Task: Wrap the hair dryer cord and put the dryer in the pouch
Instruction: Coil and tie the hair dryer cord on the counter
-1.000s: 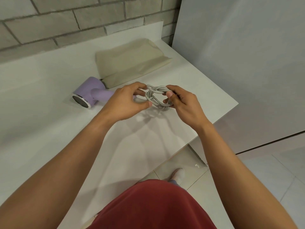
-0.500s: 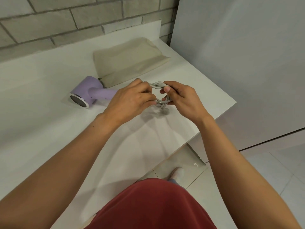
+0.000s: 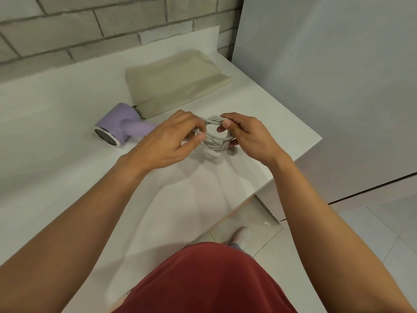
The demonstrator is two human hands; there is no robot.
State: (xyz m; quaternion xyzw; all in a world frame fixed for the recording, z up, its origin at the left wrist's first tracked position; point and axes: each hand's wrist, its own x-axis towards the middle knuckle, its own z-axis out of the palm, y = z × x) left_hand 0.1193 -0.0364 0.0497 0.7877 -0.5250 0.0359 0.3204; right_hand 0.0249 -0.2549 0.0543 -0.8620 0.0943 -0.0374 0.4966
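The lilac dryer lies on its side on the white table, its round metal-rimmed end turned toward the person and its handle pointing right. Left of the dryer and nearer than it the table is bare, a broad open stretch reaching to the person's red garment.

Just right of the dryer's handle, the left hand is raised over the table, slightly blurred; its grip is curled in, fingertips pinching the left side of the grey cord. The cord is gathered into a coil of several loops held off the table between the 2 hands. Right of it, the right hand takes the coil's other end, its grip closed with thumb on top and fingers underneath.

Behind the dryer and to its right, the beige pouch lies flat, 1 corner touching the dryer's body.

Far right of the dryer the table ends in a corner near the right wrist; its front edge runs back toward the person. A grey panel stands close beyond that right edge, with tiled floor below.
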